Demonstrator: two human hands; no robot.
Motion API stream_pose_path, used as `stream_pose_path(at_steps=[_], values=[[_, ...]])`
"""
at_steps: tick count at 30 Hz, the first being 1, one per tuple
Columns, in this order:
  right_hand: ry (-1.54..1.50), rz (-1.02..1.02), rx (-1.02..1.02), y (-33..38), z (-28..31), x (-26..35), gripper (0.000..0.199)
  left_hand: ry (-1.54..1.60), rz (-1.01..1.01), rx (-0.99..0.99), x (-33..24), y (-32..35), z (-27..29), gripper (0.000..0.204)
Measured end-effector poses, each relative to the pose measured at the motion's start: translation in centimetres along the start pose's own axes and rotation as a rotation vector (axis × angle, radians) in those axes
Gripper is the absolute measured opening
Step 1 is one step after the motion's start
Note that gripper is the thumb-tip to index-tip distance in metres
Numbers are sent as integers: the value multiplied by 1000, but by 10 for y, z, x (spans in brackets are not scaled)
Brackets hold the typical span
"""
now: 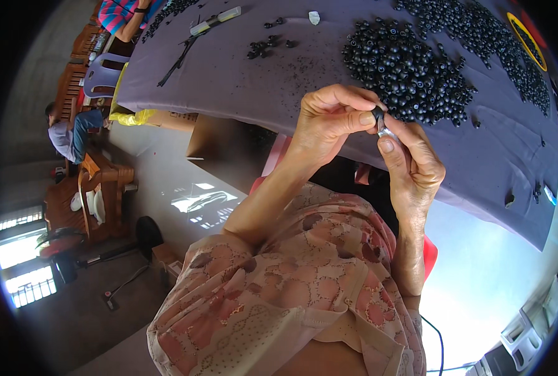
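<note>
In front of me, over the near edge of the cloth-covered table, both hands meet at the fingertips. My left hand point(335, 119) pinches a small round black bead-like piece point(378, 114) between thumb and fingers. Pressed up against that piece are the fingers of my right hand point(413, 150), closed on a small shiny, silvery or clear thing point(387, 133) whose kind I cannot make out. Just beyond my hands spreads a large pile of similar glossy black pieces point(404, 69), some showing holes. A smaller cluster of black pieces point(264, 47) lies farther left.
Purple-grey cloth point(229, 81) covers the table. More black pieces point(467, 28) reach toward a yellow-rimmed container point(527, 41) at far right. Dark thin strips point(182, 59) and a pale tube point(215, 20) lie at far left. Another person's arm point(130, 26) rests beyond; someone sits point(72, 138) farther off.
</note>
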State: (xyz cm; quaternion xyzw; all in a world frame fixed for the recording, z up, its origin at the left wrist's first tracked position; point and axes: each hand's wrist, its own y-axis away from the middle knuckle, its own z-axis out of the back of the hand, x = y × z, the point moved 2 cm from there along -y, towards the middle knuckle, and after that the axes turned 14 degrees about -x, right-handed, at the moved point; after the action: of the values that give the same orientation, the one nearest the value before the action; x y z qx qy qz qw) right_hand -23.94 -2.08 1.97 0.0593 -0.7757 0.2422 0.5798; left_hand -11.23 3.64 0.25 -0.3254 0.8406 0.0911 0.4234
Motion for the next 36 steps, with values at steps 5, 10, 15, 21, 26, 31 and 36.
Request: stream_pose_path(at_steps=[5, 10, 15, 21, 26, 31, 36], values=[[-78, -62, -9, -1, -3, -2, 22, -22, -35, 0, -2, -2, -2, 12], [-78, -75, -14, -1, -5, -3, 21, -38, -44, -9, -3, -2, 0, 12], [-75, -77, -17, -1, -6, -3, 21, -40, -61, 7, -3, -3, 2, 13], [-88, -75, -13, -1, -7, -4, 20, -36, -48, 9, -3, -3, 4, 15], [-79, -77, -18, -2, -6, -5, 20, -47, -49, 10, -3, -4, 4, 15], [-64, -101, -29, -4, -6, -4, 20, -73, -101, 4, -2, -3, 1, 15], [-55, -191, -51, -2, -6, -5, 20, 69, -39, -13, 3, -6, 1, 17]])
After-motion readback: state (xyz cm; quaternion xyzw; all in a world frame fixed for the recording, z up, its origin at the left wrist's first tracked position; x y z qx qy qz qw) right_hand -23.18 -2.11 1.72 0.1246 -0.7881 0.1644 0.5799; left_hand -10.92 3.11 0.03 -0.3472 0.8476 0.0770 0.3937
